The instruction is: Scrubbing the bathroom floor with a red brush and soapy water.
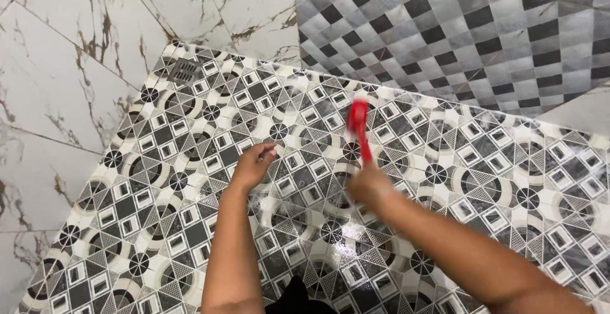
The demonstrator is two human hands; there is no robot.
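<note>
a red scrub brush (359, 125), blurred, head pointing away, low over the wet patterned floor.

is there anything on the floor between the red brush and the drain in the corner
Nothing visible. The right hand holds the red brush, and only bare patterned floor tiles lie between it and the drain.

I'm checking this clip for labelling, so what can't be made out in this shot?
- Red brush, head view: motion blur hides its bristles and shape.
- Right hand: blurred, so its grip on the handle is unclear.
- Left hand: fingertips curl against the patterned floor, palm hidden.
- Dark object: cut off by the bottom edge.
</note>
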